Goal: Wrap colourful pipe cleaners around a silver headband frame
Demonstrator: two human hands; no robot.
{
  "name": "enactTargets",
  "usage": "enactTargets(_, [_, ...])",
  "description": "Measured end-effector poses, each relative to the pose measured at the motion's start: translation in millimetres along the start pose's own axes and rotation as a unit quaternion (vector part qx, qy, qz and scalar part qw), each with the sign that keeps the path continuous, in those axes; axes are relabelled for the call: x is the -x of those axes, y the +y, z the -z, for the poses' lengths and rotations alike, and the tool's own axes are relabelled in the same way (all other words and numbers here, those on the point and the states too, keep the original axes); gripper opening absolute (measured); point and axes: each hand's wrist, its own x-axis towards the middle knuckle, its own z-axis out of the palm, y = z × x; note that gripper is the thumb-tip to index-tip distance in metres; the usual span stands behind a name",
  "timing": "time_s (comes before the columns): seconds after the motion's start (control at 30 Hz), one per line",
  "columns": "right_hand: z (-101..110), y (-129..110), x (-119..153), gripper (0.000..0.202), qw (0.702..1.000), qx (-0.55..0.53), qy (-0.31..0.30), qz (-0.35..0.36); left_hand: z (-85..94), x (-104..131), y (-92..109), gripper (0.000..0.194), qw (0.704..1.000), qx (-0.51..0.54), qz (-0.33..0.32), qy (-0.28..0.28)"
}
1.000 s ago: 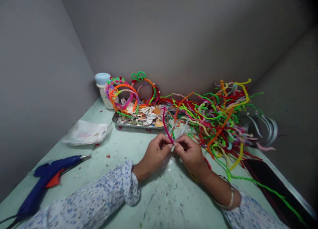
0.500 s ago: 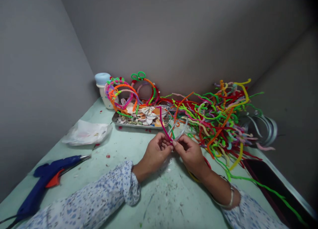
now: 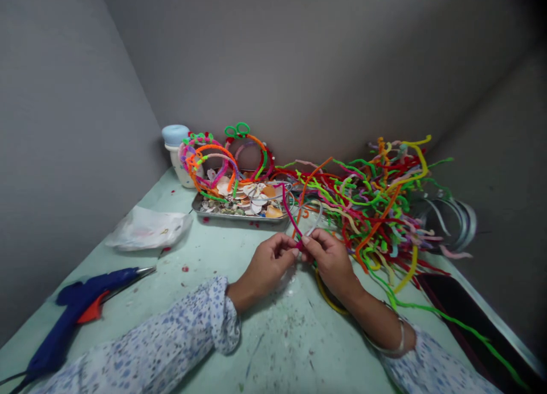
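Observation:
In front of me, a magenta pipe cleaner [image 3: 288, 207] rises from between my fingertips and bends sharply near its top. My left hand [image 3: 270, 264] is closed, its thumb and fingers pinching the lower part of this pipe cleaner. My right hand [image 3: 331, 263] is closed on a pale grey headband [image 3: 318, 214], where the magenta strand meets it. The headband's arc stands out beyond the fingers, and its gripped part is hidden. Below the right palm curves a yellow strip [image 3: 327, 297]; I cannot tell whether it belongs to the headband.
Behind the hands stands a metal tray [image 3: 243, 218] of shells, with finished pipe-cleaner headbands [image 3: 213, 149] on it. A blue glue gun [image 3: 81, 303] and a plastic bag [image 3: 147, 228] lie left. A heap of pipe cleaners [image 3: 376, 206] and a dark phone-like slab [image 3: 465, 325] are right.
The magenta pipe cleaner's upper end has tilted right and now bends. My right hand has turned slightly, with its fingers closer over the joint; more of the yellow strip shows below it.

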Motion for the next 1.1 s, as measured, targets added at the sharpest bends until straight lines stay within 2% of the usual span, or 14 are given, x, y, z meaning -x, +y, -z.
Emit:
enactTargets(0.37, [0.2, -1.0, -0.2, 0.029, 1.000, -0.016, -0.014, -0.023, 1.9, -0.6, -2.0, 0.017, 0.997, -0.064, -0.031, 0.014])
enactTargets(0.53, [-2.4, 0.5, 3.3, 0.026, 1.000, 0.006, 0.003, -0.001, 1.5, 0.1, 0.3, 0.020, 0.998, -0.047, -0.039, 0.014])
enactTargets(0.77, [-4.2, -2.3, 8.5, 0.024, 0.999, -0.016, -0.026, 0.022, 4.1, -2.9, -3.6, 0.021, 0.998, -0.024, -0.042, 0.035])
enactTargets(0.93, [-1.7, -1.3, 3.3, 0.025, 0.998, -0.056, 0.010, 0.010, 4.8, -4.0, -4.4, 0.020, 0.998, -0.040, -0.041, 0.037])
enactTargets(1.1, [-1.8, 1.6, 1.2, 0.029, 0.997, -0.080, 0.016, 0.000, 3.3, -1.8, -2.1, 0.015, 0.997, -0.049, -0.048, 0.042])
